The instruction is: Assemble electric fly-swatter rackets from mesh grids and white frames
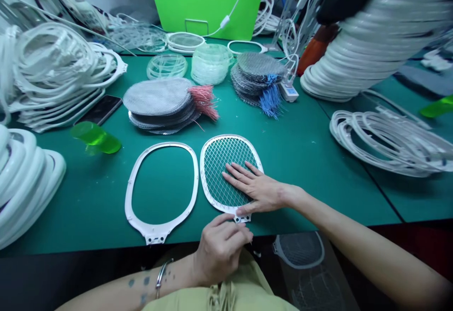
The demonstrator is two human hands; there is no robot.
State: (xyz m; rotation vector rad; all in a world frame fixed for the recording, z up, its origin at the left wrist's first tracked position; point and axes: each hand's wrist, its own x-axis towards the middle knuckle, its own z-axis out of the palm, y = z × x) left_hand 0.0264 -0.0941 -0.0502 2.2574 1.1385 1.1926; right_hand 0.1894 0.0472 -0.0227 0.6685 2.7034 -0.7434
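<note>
My right hand lies flat with its fingers spread on a metal mesh set inside a white oval frame, like the head of a mosquito swatter. Its thumb rests by the frame's neck. Just below that neck, at the table edge, my left hand is closed in a pinch; whatever it holds is too small to make out. To the left of the meshed frame lies a second white frame with an open middle, its neck toward me.
Behind the frames lie a stack of mesh ovals with red wires and another with blue wires. White frames are piled at the left and right. A green tube, a phone and a tall leaning frame stack stand around.
</note>
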